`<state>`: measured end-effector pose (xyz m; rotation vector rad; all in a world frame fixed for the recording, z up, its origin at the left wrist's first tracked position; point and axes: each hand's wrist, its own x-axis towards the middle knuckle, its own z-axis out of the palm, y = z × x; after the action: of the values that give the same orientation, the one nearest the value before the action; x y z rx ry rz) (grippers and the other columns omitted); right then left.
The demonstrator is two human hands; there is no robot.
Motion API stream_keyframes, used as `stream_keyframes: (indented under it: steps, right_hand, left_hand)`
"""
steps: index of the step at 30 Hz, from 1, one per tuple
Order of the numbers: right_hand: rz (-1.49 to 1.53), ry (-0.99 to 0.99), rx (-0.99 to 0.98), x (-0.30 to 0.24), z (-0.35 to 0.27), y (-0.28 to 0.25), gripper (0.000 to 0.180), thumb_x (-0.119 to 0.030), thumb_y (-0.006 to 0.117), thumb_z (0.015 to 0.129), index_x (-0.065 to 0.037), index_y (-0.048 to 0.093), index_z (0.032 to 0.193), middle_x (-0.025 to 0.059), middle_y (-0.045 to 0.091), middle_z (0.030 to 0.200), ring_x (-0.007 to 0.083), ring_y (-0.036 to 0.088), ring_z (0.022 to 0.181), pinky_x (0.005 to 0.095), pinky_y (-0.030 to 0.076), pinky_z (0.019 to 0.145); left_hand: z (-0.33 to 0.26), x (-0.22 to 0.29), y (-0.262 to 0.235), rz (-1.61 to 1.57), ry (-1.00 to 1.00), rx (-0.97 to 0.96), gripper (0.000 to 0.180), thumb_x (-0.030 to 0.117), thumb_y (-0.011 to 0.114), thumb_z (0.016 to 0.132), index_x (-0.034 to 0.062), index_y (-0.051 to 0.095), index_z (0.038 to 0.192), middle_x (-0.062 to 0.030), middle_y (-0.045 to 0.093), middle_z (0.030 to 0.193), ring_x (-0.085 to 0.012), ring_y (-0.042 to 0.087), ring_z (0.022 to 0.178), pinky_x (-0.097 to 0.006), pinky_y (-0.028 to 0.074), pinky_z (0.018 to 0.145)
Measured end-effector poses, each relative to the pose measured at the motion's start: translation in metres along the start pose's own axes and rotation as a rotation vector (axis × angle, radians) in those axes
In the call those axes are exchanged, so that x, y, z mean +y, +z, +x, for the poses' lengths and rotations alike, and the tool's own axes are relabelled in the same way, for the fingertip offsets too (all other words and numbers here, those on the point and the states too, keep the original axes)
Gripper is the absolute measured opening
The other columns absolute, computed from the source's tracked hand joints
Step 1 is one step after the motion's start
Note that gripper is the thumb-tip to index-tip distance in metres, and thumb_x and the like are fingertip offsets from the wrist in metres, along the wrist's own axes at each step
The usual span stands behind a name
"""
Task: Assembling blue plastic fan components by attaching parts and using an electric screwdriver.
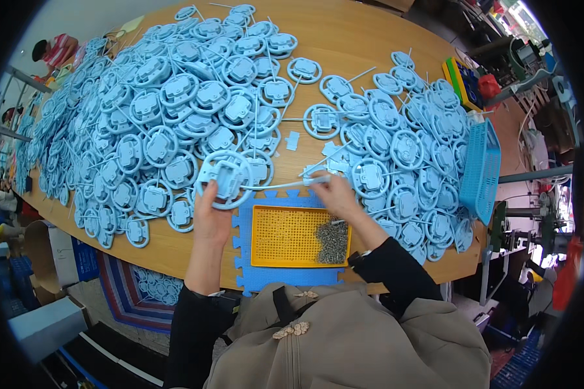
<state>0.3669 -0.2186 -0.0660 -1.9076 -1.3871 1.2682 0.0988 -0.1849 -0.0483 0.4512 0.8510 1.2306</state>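
The left hand [211, 217] grips a pale blue round plastic wheel part [226, 179] above the near counter [344, 39]; right hand [334, 194] fingers pinch its thin white rod [276, 186]. Large heaps of like parts lie beyond.

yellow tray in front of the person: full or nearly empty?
Nearly empty. The yellow tray shows mostly bare gridded floor; only a small grey pile of tiny metal parts sits in its right corner.
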Motion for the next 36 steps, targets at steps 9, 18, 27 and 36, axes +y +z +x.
stream_keyframes:
  steps: [9, 18, 27, 36]
  right_hand:
    - [-0.686, -0.459, 0.284, 0.063, 0.056, 0.031, 0.041, -0.012, 0.068, 0.068, -0.007, 0.062, 0.108, 0.0154, 0.061, 0.107, 0.0341, 0.058, 0.097, 0.0424, 0.049, 0.081]
    - [-0.252, -0.414, 0.218, 0.022, 0.018, -0.003, 0.038, -0.006, 0.072, 0.067, -0.002, 0.061, 0.103, 0.0128, 0.056, 0.095, 0.0271, 0.058, 0.081, 0.0348, 0.048, 0.073]
    - [-0.199, -0.848, 0.235, -0.089, -0.04, 0.037, 0.04, -0.006, 0.069, 0.071, -0.001, 0.061, 0.11, 0.0137, 0.056, 0.1, 0.0268, 0.055, 0.091, 0.0358, 0.045, 0.076]
    - [-0.265, -0.973, 0.129, -0.086, -0.048, 0.045, 0.043, -0.006, 0.071, 0.069, -0.002, 0.061, 0.111, 0.0157, 0.055, 0.101, 0.0308, 0.054, 0.09, 0.0404, 0.042, 0.081]
  left_hand:
    - [-0.028, -0.014, -0.035, -0.307, -0.007, 0.111, 0.038, 0.027, 0.048, 0.096, 0.0094, 0.049, 0.129, -0.0061, 0.057, 0.123, -0.022, 0.054, 0.113, -0.042, 0.043, 0.097]
    - [-0.042, -0.023, -0.014, -0.473, -0.083, 0.006, 0.051, -0.005, 0.045, 0.08, 0.0013, 0.038, 0.13, -0.0147, 0.053, 0.125, -0.0288, 0.055, 0.115, -0.045, 0.047, 0.097]
    - [-0.032, -0.035, 0.036, -0.299, -0.161, -0.199, 0.049, 0.009, 0.05, 0.086, 0.0123, 0.035, 0.132, -0.0059, 0.051, 0.114, -0.0159, 0.053, 0.103, -0.036, 0.046, 0.087]
    - [-0.034, 0.0, 0.016, -0.157, -0.157, -0.207, 0.052, 0.017, 0.057, 0.091, 0.0114, 0.035, 0.138, -0.0064, 0.051, 0.124, -0.0185, 0.052, 0.113, -0.04, 0.045, 0.093]
